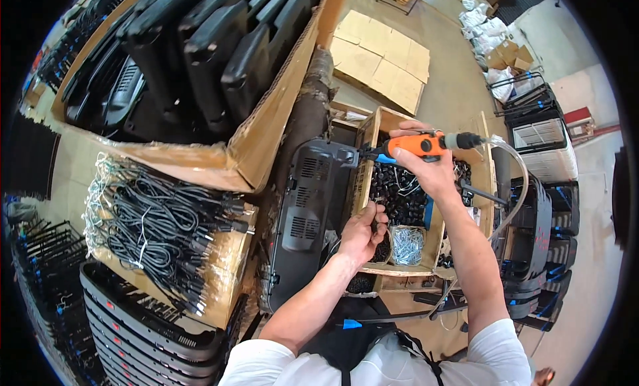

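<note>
An orange power screwdriver (pixel 418 145) lies level in my right hand (pixel 431 169), fingers wrapped round its body. A clear hose leaves its right end, and its dark tip points left at the upper end of a long black plastic cover (pixel 307 186) with vent slots. Whether the tip touches the cover, I cannot tell. My left hand (pixel 363 235) is closed beside the cover, over the near left edge of a wooden parts box (pixel 363 184); anything between its fingers is too small to make out. Small black parts (pixel 393 189) and silver screws (pixel 407 245) fill the box's compartments.
A large cardboard box (pixel 256 149) of black plastic panels stands at upper left. Below it lie bundled black cables (pixel 160 209) and stacked dark covers (pixel 143 326). Flattened cardboard (pixel 379 56) is on the floor ahead; black frames and panels (pixel 532 239) stand at right.
</note>
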Demonstrator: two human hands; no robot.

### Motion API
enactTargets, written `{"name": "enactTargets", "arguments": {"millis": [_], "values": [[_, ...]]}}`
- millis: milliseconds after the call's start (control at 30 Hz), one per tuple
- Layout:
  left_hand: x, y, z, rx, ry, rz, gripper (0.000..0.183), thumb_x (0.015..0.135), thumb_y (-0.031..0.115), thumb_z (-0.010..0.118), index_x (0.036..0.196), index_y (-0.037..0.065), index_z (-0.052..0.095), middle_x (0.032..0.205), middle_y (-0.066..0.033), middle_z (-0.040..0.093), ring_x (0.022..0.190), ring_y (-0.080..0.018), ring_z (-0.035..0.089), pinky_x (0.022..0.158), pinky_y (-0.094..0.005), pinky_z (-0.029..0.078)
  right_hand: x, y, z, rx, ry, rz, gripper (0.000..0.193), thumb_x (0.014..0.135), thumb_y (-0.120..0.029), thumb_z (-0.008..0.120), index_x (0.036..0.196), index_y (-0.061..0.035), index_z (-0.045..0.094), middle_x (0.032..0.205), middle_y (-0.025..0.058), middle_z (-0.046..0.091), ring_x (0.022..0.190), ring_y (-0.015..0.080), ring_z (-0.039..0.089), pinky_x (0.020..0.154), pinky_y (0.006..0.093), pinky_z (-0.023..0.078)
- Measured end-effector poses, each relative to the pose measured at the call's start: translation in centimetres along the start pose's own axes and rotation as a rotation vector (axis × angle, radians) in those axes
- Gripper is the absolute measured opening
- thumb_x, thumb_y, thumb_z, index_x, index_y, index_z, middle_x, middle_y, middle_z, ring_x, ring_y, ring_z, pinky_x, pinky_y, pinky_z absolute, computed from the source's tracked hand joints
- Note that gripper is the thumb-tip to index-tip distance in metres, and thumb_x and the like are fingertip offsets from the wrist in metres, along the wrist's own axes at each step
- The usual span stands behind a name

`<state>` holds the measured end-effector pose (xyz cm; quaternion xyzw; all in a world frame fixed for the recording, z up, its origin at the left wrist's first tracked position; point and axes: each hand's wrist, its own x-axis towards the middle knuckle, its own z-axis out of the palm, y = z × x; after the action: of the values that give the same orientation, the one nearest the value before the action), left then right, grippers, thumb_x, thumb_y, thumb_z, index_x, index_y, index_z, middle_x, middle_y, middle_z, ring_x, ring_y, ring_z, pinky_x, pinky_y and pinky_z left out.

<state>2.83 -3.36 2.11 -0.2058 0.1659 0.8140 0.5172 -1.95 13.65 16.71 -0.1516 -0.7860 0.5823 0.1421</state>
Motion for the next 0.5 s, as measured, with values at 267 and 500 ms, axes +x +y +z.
{"name": "enactTargets", "arguments": {"millis": [267,500], "values": [[1.6,1.1,-0.7,0.062,0.09,0.097,0.02,0.107,0.024,0.065,0.113,0.006,0.071,0.086,0.0008,0.069,0.067,-0.0074,0.058,0.053,-0.0214,0.044,2.4,2.3,1.0,0.011,-0.006,-0.001,0.046,0.086,-0.007,0.083,0.127,0.0005,0.064,0.115,0.0098,0.075,0.105,0.0155,0.069,0.094,0.0334,0.058],[2.7,1.3,-0.4,-0.015,0.16,0.197,0.019,0.108,0.023,0.064,0.115,0.006,0.07,0.091,-0.001,0.071,0.07,-0.0085,0.063,0.057,-0.0229,0.052,3.5,1.7,1.7,-0.073,-0.137,0.065,0.045,0.084,-0.008,0.083,0.125,-0.0013,0.066,0.116,0.0085,0.075,0.108,0.0152,0.069,0.098,0.033,0.056]]}}
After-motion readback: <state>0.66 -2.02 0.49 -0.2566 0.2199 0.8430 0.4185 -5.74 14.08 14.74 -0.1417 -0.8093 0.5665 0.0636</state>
